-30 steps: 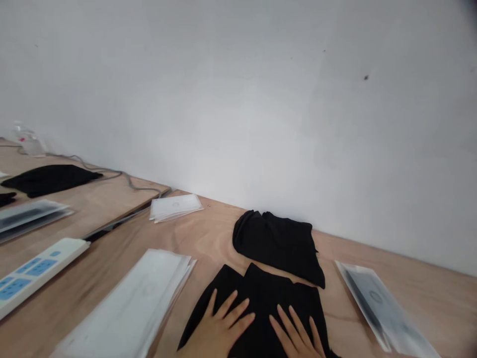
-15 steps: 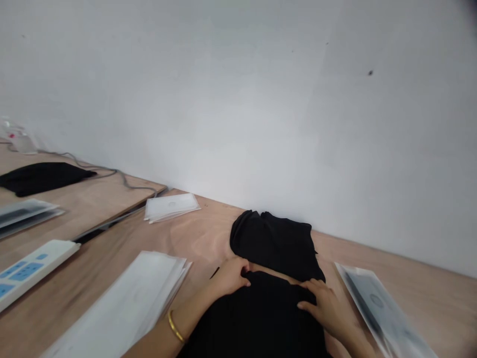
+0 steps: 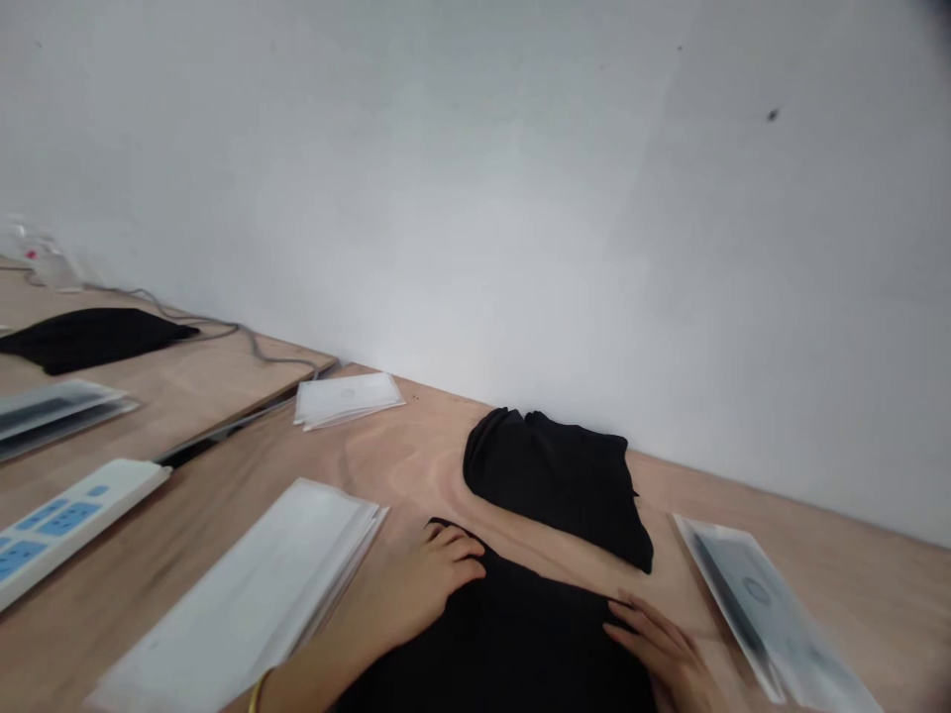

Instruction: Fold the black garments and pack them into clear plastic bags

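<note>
A black cloth lies spread on the wooden table in front of me, running past the bottom of the view. My left hand rests on its upper left corner, fingers a little apart and bent over the fabric. At its right edge, my right hand touches the cloth with fingers spread. Beyond them, near the wall, sits a second folded black cloth, apart from the first.
Frosted plastic bags lie left of the cloth, and a filled one lies on the right. More bags are near the wall. A power strip and another black cloth are at the left.
The near cloth's top edge has moved toward me, away from the folded cloth. My left hand now lies flatter on the corner, and my right hand has moved lower. The view has shifted slightly.
</note>
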Available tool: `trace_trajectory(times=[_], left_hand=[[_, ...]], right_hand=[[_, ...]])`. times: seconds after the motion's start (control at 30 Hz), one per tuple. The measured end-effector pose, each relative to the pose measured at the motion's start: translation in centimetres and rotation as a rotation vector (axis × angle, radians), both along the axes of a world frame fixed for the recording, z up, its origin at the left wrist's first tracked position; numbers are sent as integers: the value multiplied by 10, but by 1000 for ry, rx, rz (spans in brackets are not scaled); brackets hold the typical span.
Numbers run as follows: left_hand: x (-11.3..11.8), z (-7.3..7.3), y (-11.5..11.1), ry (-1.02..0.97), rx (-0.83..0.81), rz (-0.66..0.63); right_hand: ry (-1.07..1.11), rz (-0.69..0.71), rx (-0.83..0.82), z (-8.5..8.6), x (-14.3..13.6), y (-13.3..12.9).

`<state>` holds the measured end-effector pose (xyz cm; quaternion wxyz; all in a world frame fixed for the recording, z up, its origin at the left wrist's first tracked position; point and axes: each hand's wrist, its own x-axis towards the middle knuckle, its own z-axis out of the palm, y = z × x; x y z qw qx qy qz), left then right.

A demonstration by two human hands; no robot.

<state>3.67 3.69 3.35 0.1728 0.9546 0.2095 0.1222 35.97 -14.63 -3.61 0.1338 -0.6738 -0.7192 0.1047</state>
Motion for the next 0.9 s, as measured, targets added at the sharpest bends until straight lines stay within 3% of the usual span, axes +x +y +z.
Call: trace_trajectory(times=[0.1,0.2,0.27,0.37,0.5,0.6,0.7,0.8,0.9], left_hand=[[3,7,-17,11,9,6],[9,13,-32,34,-71,-115],[7,12,-39,82,-133,-154],[-5,8,-40,125,-182,-134],[-5,9,-30,65,-147,-78],[17,15,-17,46,-45,69],[39,17,1,146,-23,181],[49,13,18,231,-82,170],[48,7,32,320,-168,112]], right_hand=[[-137,-23,48,5,-19,0],[-186,18,109,8,-50,13],[-201,68,114,2,-63,18],[-232,32,109,-14,-61,15],[-148,-69,91,-18,-36,8],[-14,-264,174,-5,-22,16],[109,-355,88,8,-18,28],[250,-355,-57,16,-21,31],[391,-387,-86,23,-25,29]])
